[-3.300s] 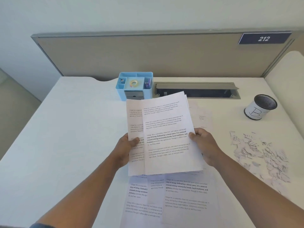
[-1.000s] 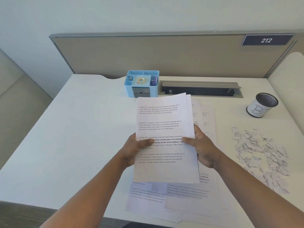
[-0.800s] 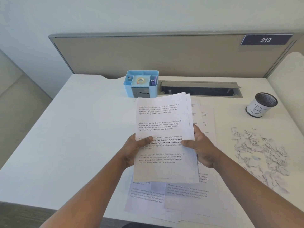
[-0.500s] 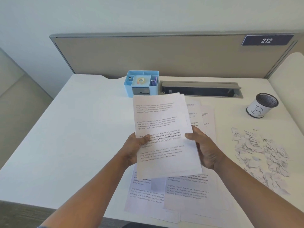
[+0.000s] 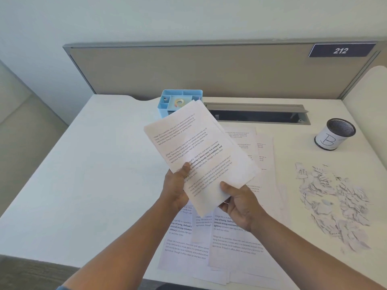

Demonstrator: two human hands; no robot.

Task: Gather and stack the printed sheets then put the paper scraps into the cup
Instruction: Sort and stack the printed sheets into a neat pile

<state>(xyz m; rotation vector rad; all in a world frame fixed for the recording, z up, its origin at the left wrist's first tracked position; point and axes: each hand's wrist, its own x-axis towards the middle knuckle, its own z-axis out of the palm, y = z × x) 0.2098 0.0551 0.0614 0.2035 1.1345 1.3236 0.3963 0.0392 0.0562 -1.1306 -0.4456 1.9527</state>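
White printed sheets [image 5: 194, 155], gathered into a bundle, hang tilted above the middle of the worktop [image 5: 94, 174]. The left hand [image 5: 176, 189] pinches the bundle's left edge, thumb on top; the right hand [image 5: 240, 203] grips its lower corner. More loose sheets [image 5: 232, 243] lie spread beneath, reaching the near edge. Paper scraps [image 5: 333, 201] sit heaped toward the right edge, with the cup [image 5: 335, 135] near the far right corner, apart from them.

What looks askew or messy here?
The held stack is twisted counterclockwise in both hands, edges fanned. Loose sheets lie overlapped crookedly on the desk. Scraps are strewn right, outside the cup.
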